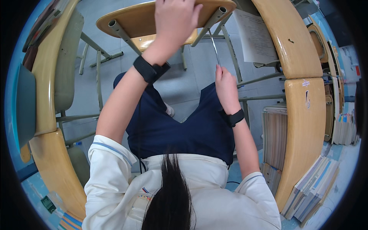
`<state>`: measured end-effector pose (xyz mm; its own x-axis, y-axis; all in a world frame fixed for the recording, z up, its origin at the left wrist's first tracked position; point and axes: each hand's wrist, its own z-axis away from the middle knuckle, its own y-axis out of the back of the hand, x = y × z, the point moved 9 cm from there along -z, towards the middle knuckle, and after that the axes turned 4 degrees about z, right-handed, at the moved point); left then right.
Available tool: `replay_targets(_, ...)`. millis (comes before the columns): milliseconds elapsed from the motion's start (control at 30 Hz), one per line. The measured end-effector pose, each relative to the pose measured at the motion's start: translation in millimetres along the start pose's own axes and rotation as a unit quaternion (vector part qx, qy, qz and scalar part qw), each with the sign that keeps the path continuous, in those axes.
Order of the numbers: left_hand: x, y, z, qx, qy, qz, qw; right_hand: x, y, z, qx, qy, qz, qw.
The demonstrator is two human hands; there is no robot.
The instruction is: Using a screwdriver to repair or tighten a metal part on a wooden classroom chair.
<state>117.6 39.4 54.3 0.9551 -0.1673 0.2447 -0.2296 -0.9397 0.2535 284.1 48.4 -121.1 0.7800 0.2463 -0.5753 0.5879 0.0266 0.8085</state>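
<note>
Chair backrest point(136, 19) partly behind left hand point(175, 17)

flr point(191, 82) – gry tile | wd desks point(304, 132) – L+R | mtl frames point(264, 97)

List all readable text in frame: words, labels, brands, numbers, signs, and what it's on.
Nothing legible to quote.
Sheet: lines of print, too small to read.
Shirt: small coloured marks on the chest, too small to read.
Right desk: scraps of sticker, no legible lettering.
Stacked books: any print is too small or blurred.
Panel and rod: no text visible.
</note>
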Motion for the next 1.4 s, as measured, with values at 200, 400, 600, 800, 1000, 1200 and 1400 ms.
replay_targets(200,-5,-30,112,-0.213,0.201,0.258,0.921,2,-3,-1,-0.030,-0.028,-0.065,0.997)
replay_targets(400,16,-109,195,-0.399,0.551,0.530,0.506,12,-16,-3,-0.081,-0.058,-0.145,0.984)
replay_targets(600,13,-112,194,-0.301,0.575,0.603,0.464,2,-55,50,-0.335,-0.296,-0.828,0.339)
replay_targets(800,9,-108,189,-0.343,0.567,0.579,0.476,-5,-58,58,-0.347,-0.259,-0.847,0.309)
replay_targets(1000,-17,-25,57,-0.231,0.097,0.279,0.927,6,-55,55,-0.348,-0.270,-0.778,0.448)
replay_targets(1200,-9,32,-2,-0.050,-0.084,-0.057,0.994,6,-54,56,-0.343,-0.273,-0.750,0.494)
replay_targets(1400,-35,16,4,-0.142,-0.043,-0.048,0.988,16,-42,49,-0.280,-0.264,-0.590,0.709)
